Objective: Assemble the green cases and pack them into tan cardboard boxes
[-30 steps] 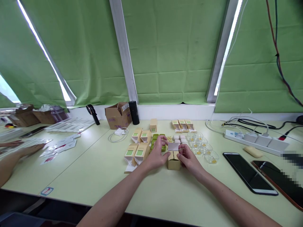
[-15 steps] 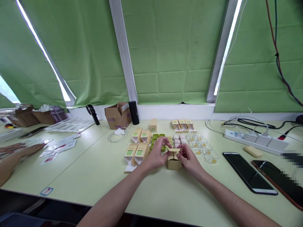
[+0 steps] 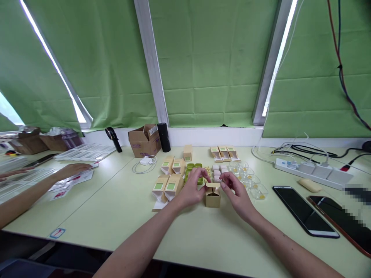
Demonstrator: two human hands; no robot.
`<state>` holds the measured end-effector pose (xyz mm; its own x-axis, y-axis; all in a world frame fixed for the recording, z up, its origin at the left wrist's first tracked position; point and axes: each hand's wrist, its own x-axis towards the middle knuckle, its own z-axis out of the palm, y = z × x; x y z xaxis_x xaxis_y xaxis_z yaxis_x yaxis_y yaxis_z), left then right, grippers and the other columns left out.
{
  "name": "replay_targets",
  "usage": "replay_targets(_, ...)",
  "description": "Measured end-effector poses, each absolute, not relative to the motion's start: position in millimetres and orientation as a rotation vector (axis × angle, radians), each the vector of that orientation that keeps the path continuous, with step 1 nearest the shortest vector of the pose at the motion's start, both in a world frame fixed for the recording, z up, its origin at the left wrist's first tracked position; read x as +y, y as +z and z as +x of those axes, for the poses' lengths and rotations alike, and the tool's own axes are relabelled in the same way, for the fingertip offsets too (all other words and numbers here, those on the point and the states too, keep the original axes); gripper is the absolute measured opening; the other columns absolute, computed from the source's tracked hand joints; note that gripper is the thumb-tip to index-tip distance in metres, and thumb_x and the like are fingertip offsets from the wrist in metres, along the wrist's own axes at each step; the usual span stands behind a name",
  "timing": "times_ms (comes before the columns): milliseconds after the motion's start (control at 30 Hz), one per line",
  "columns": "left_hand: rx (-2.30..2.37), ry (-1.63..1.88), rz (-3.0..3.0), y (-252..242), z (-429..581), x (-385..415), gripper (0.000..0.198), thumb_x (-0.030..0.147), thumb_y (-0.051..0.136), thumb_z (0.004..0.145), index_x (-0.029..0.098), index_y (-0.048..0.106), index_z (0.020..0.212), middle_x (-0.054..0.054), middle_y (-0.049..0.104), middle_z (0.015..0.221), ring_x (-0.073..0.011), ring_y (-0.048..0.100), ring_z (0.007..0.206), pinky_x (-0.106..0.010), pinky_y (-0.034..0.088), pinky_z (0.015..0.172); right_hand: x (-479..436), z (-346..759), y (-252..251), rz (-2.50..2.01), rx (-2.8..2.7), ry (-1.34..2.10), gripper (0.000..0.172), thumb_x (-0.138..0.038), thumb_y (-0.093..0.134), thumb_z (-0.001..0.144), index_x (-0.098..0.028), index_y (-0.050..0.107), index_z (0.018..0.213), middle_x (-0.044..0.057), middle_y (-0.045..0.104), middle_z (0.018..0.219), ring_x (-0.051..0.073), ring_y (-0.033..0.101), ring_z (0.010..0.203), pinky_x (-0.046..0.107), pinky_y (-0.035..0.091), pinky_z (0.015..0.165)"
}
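A small brown cardboard box point(image 3: 213, 200) stands on the table in front of me, its top flaps raised and partly apart. My left hand point(image 3: 193, 187) is closed on the box's left side and back flap, fingers bent over it. My right hand point(image 3: 237, 192) is just right of the box, thumb and forefinger apart with nothing visible between them. Behind the hands are green square trays point(image 3: 189, 166), pale pink blocks point(image 3: 216, 173) and clear plastic cups point(image 3: 257, 191) with yellow spots. To the left stand several brown boxes with green labels point(image 3: 174, 187).
Three labelled boxes point(image 3: 223, 153) lie farther back. On the right are a phone point(image 3: 304, 210), a second phone point(image 3: 342, 220) and a power strip point(image 3: 313, 172). A carton point(image 3: 144, 143) and black bottle point(image 3: 164, 138) stand behind. A co-worker's hand point(image 3: 72, 170) reaches over printed cards at left.
My right hand has drawn slightly back to the right from the box's flaps, and the flaps stand a little wider apart. At left, the co-worker's hand has moved right onto the cards.
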<state>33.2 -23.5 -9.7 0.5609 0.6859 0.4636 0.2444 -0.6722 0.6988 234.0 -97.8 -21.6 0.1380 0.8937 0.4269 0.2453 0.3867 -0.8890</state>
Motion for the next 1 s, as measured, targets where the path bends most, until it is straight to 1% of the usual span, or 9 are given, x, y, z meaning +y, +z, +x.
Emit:
replay_targets(200, 0.748, 1.013, 2.276, -8, 33, -25, 0.03, 0.006, 0.062, 0.084, 0.024, 0.056, 0.108, -0.006, 0.064, 0.112, -0.026, 0.058, 0.113, -0.043, 0.042, 0.105, -101, 233, -21, -1.109, -1.494, 0.474, 0.012, -0.039, 0.062, 0.097, -0.028, 0.06, 0.101, 0.001, 0.052, 0.083, 0.023, 0.048, 0.076, 0.038, 0.041, 0.073)
replay_targets(400, 0.778, 1.015, 2.325, -6, 31, -26, 0.029, 0.007, 0.062, 0.085, 0.024, 0.059, 0.108, -0.006, 0.066, 0.112, -0.0268, 0.058, 0.112, -0.043, 0.042, 0.102, -102, 236, -24, -1.11, -1.59, 0.341, 0.006, -0.033, 0.06, 0.098, -0.028, 0.058, 0.098, 0.003, 0.054, 0.088, 0.023, 0.048, 0.078, 0.039, 0.041, 0.075)
replay_targets(533, 0.736, 1.031, 2.384, -4, 29, -26, 0.037, 0.005, 0.058, 0.084, 0.024, 0.057, 0.114, -0.005, 0.071, 0.11, -0.0279, 0.059, 0.112, -0.045, 0.041, 0.1, -101, 238, -27, -1.119, -1.638, 0.289, 0.003, -0.029, 0.059, 0.098, -0.027, 0.056, 0.098, 0.002, 0.053, 0.088, 0.023, 0.049, 0.079, 0.038, 0.041, 0.075)
replay_targets(633, 0.677, 1.105, 2.458, -2, 26, -25, 0.042, 0.003, 0.055, 0.08, 0.024, 0.058, 0.117, -0.007, 0.071, 0.109, -0.0289, 0.058, 0.11, -0.046, 0.042, 0.097, -100, 238, -30, -1.115, -1.666, 0.246, 0.004, -0.026, 0.058, 0.097, -0.027, 0.055, 0.099, 0.002, 0.053, 0.088, 0.022, 0.049, 0.079, 0.037, 0.042, 0.074)
replay_targets(700, 0.632, 1.191, 2.514, 0, 24, -24, 0.036, 0.006, 0.055, 0.08, 0.022, 0.061, 0.111, -0.008, 0.07, 0.103, -0.029, 0.057, 0.105, -0.046, 0.042, 0.092, -100, 239, -32, -1.108, -1.685, 0.22, 0.004, -0.025, 0.058, 0.097, -0.026, 0.054, 0.099, 0.002, 0.052, 0.089, 0.022, 0.049, 0.079, 0.036, 0.042, 0.072)
replay_targets(833, 0.457, 1.324, 2.651, 1, 23, -22, 0.014, 0.017, 0.058, 0.088, 0.021, 0.062, 0.101, -0.005, 0.066, 0.08, -0.026, 0.053, 0.087, -0.043, 0.04, 0.08, -100, 239, -32, -1.104, -1.723, 0.179, 0.006, -0.022, 0.057, 0.096, -0.026, 0.053, 0.099, 0.001, 0.052, 0.089, 0.021, 0.05, 0.078, 0.035, 0.043, 0.07)
replay_targets(933, 0.377, 1.322, 2.744, 0, 22, -20, 0.006, 0.022, 0.061, 0.091, 0.021, 0.062, 0.097, -0.001, 0.062, 0.068, -0.0229, 0.051, 0.076, -0.04, 0.037, 0.074, -100, 240, -31, -1.108, -1.748, 0.145, 0.007, -0.021, 0.057, 0.095, -0.026, 0.052, 0.098, 0.001, 0.052, 0.089, 0.021, 0.051, 0.077, 0.035, 0.043, 0.07)
replay_targets(1000, 0.37, 1.289, 2.789, -1, 22, -20, 0.004, 0.024, 0.062, 0.091, 0.022, 0.062, 0.094, 0.0, 0.059, 0.063, -0.0214, 0.05, 0.071, -0.039, 0.035, 0.071, -100, 240, -31, -1.112, -1.762, 0.125, 0.009, -0.019, 0.057, 0.095, -0.026, 0.052, 0.098, 0.001, 0.052, 0.089, 0.022, 0.051, 0.078, 0.035, 0.043, 0.07)
